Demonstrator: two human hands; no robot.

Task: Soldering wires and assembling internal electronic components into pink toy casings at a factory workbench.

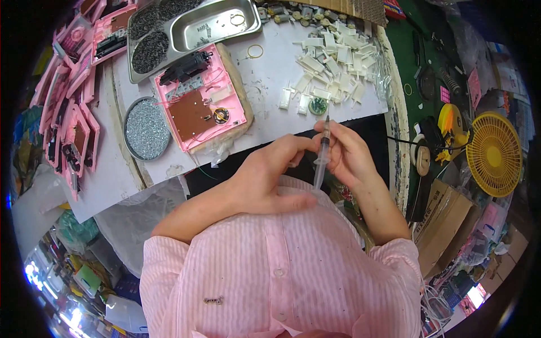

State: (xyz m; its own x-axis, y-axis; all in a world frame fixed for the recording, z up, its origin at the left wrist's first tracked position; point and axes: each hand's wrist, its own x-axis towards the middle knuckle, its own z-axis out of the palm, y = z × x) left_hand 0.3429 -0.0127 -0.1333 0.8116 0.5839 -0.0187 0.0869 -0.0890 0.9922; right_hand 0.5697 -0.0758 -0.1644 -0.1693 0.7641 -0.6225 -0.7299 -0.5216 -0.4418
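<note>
A clear plastic syringe with a thin tip points up and away from me, just off the near edge of the table. My right hand pinches it near the top between thumb and fingers. From the other side, the curled fingers of my left hand close on its barrel, with the left thumb stretched out below. Right beyond the tip sits a small round green container. White plastic parts lie heaped behind it. To the left, an opened pink plastic casing holds a brown board, a small round speaker and wires.
A round dish of small metal pieces and a metal tray of dark screws stand at the left. More pink casings are stacked at the far left. Small motors line the back. A yellow fan and cardboard box are on the right.
</note>
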